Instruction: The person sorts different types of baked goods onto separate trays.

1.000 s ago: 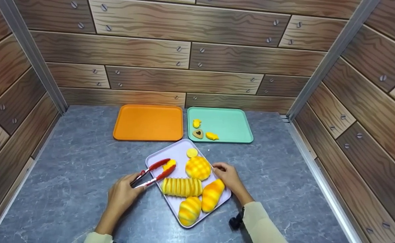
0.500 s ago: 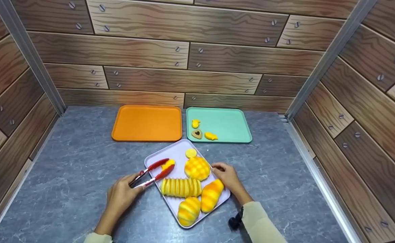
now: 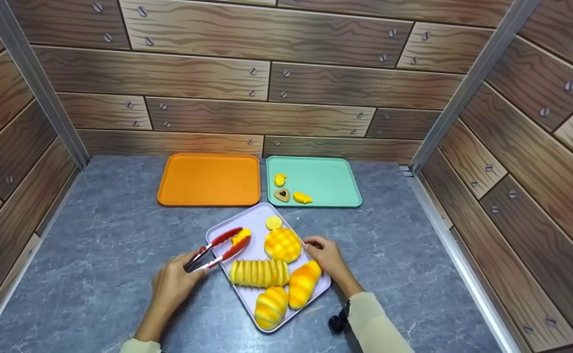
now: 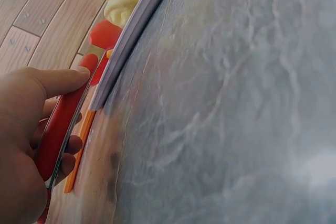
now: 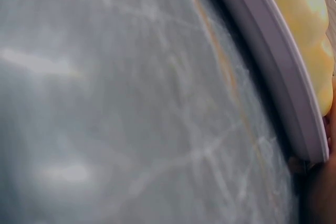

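Lilac tray (image 3: 253,220) holds four breads (image 3: 259,273); green tray (image 3: 333,181), three pieces (image 3: 302,197).

A grey-blue, marble-veined tabletop (image 3: 95,245) bears an orange tray (image 3: 209,181) and a mint-green tray (image 3: 330,181), set side by side toward its far edge, and a lilac tray (image 3: 247,220), lying obliquely before them, its far corner close to the narrow gap between the two

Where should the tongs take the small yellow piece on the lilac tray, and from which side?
Probably across its longer sides, coming from the left: the small yellow piece lies between the arms of the tongs, its length running roughly along them, while the ridged roll lies on its near side.
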Demonstrator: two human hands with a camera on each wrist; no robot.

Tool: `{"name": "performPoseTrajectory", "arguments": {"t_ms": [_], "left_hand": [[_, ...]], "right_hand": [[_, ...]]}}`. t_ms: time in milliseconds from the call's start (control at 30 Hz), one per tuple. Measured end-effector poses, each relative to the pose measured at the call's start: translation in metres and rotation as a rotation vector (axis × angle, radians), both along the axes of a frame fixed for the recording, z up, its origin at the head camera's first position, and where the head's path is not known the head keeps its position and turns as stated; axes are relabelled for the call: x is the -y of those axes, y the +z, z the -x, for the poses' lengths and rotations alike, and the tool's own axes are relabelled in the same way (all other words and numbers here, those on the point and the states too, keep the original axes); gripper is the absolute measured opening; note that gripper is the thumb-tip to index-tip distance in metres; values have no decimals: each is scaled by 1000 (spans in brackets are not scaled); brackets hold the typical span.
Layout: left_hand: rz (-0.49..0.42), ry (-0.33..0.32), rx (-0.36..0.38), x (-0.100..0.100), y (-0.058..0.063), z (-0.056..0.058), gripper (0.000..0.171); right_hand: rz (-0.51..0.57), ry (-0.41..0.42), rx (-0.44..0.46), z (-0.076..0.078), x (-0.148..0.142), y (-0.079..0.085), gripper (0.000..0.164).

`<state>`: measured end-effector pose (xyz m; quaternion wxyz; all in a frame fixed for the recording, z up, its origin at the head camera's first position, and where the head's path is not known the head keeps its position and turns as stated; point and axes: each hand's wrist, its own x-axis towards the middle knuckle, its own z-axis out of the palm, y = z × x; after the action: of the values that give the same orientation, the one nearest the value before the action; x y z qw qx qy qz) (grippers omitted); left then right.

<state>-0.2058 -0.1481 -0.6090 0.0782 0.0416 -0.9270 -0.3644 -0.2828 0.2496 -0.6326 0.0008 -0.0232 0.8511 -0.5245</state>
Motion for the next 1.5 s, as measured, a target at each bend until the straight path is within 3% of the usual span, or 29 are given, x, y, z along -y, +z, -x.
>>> {"name": "performPoseTrajectory", "arguments": {"t_ms": [367, 533, 733, 1033, 1500], "left_hand": [[-17, -8, 5, -4, 7, 3, 58], [-12, -24, -22, -10, 11, 10, 58], [-23, -41, 4, -19, 20, 20, 58], [-33, -56, -63, -37, 27, 41, 58], [-27, -78, -64, -65, 37, 77, 55]], "right_hand": [[3, 20, -16, -1, 1, 0, 21], [10, 17, -19, -2, 0, 0, 20], [6, 25, -32, -5, 2, 5, 20], [4, 17, -17, -2, 0, 0, 20], [-3, 21, -17, -2, -1, 0, 20]]}}
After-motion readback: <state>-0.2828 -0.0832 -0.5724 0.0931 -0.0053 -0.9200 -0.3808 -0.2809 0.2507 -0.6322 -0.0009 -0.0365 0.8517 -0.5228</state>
